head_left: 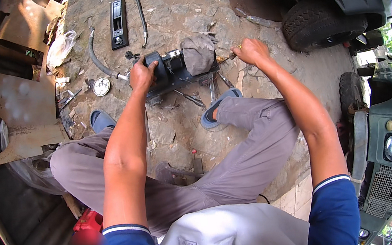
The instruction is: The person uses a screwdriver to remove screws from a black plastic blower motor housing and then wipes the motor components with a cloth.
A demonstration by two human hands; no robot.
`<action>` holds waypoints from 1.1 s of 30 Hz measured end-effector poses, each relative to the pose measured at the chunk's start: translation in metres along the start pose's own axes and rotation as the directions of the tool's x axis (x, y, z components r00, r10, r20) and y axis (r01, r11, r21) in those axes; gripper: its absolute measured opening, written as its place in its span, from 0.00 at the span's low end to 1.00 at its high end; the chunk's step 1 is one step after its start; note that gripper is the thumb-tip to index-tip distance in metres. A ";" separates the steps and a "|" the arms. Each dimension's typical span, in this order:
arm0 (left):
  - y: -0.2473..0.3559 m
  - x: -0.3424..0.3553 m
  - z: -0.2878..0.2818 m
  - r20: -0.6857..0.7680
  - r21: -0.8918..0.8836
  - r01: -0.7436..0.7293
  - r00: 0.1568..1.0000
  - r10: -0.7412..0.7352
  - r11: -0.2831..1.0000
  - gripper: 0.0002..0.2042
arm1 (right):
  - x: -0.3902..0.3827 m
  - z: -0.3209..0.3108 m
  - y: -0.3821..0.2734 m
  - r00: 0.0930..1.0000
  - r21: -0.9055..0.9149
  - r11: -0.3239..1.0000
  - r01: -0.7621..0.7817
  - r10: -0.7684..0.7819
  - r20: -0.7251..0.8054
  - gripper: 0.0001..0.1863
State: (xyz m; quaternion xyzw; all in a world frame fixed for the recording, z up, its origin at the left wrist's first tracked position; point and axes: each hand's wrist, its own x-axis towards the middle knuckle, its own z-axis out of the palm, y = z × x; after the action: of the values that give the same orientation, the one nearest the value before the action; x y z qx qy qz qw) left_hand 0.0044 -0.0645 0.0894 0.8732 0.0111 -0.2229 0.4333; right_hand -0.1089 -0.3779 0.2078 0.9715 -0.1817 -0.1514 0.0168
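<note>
A black box-like housing [164, 80] lies on the ground beyond my feet. My left hand [142, 75] is closed around its left end. A crumpled grey cloth [199, 54] is draped over the right part of the housing. Just right of it, my right hand [252, 51] is closed on a small thin-shafted tool [232, 55], which points left towards the housing. Its exact kind is too small to tell. Close to the housing's near side lie a screwdriver [189, 98] and a metal hand tool [212, 88].
Left of the housing are a round gauge [101, 87] and a grey hose [95, 56]. Farther off lie a long black panel [118, 25] and a thin hose [141, 19]. A vehicle tyre [316, 24] stands at right; my sandals [223, 104] flank the near ground.
</note>
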 end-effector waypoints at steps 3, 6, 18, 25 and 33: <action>-0.011 0.008 0.006 -0.032 -0.035 -0.015 0.999 0.014 0.999 0.30 | 0.005 0.004 0.012 0.907 -0.019 0.914 0.406 -0.405 -0.117 0.26; -0.012 0.004 0.003 -0.018 -0.040 0.018 1.000 -0.019 0.999 0.30 | -0.004 -0.007 -0.001 0.930 -0.002 0.930 0.367 -0.366 0.039 0.27; -0.012 0.007 0.003 -0.007 -0.019 0.016 1.000 -0.016 1.000 0.31 | 0.000 0.004 -0.013 0.969 0.027 0.970 0.240 -0.237 -0.074 0.25; -0.013 0.008 0.010 -0.042 -0.046 -0.039 0.998 0.037 0.998 0.32 | 0.002 0.014 0.008 0.802 -0.118 0.857 0.501 -0.512 -0.308 0.21; -0.014 0.011 0.007 -0.033 -0.008 -0.015 0.999 0.015 1.000 0.33 | -0.007 -0.002 -0.008 0.997 0.014 1.000 0.022 -0.023 0.069 0.16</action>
State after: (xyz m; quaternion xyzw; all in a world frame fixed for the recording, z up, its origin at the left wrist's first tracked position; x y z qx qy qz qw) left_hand 0.0086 -0.0631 0.0704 0.8750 0.0127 -0.2053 0.4383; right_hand -0.1120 -0.3682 0.2116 0.9677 -0.1721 -0.1842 0.0025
